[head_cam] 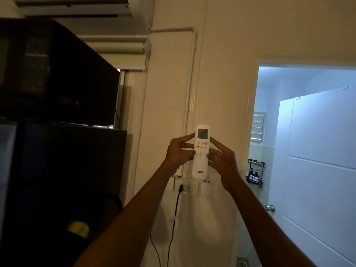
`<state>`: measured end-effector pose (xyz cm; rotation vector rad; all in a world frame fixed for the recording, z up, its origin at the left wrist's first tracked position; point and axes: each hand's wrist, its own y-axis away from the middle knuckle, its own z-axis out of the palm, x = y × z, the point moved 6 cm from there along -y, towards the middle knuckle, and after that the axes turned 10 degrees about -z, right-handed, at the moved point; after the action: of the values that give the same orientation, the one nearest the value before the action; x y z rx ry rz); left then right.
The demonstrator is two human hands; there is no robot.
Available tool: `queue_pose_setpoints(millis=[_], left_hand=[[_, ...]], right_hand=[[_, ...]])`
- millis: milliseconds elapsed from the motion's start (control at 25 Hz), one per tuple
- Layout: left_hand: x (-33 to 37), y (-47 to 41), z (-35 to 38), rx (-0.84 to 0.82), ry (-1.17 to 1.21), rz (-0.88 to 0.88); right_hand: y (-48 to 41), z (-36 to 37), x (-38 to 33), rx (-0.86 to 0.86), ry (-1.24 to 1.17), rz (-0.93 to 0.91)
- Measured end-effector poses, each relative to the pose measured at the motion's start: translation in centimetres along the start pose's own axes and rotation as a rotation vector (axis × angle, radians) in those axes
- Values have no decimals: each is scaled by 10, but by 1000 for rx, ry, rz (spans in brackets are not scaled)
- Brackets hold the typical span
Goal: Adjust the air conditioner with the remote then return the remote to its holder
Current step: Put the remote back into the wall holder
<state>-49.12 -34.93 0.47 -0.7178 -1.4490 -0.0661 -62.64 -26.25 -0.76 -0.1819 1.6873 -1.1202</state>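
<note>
A cream wall (221, 74) fills the middle, dimly lit, with a white conduit (189, 93) running down it to an outlet (185, 186) where a black cord (173, 218) is plugged in. Dark cabinets (57, 83) stand at left, beside a rolled blind (115, 48). At right a doorway (258, 132) opens on a bright bluish room, perhaps a bathroom, with a white door (317, 160) and wire rack (255, 173).

A black cable (174, 214) hangs from the wall socket (183, 186), near an open white door (317, 170).
</note>
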Motion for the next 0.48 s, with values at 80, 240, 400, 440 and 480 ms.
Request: queue_pose_setpoints(millis=[80, 240, 400, 440, 480], left_hand=[[-18, -34, 9, 4, 17, -12], [-49, -99, 29, 15, -4, -12], [-82, -145, 52, 33, -15, -30], [-92, -154, 57, 44, -7, -36], [-102, -161, 62, 58, 0, -41]], right_hand=[[-21, -3, 28, 2, 14, 13], [-64, -14, 83, 41, 18, 8], [-90, -27, 134, 57, 24, 46], [-96, -31, 147, 69, 20, 47], [-99, -35, 159, 77, 25, 48]])
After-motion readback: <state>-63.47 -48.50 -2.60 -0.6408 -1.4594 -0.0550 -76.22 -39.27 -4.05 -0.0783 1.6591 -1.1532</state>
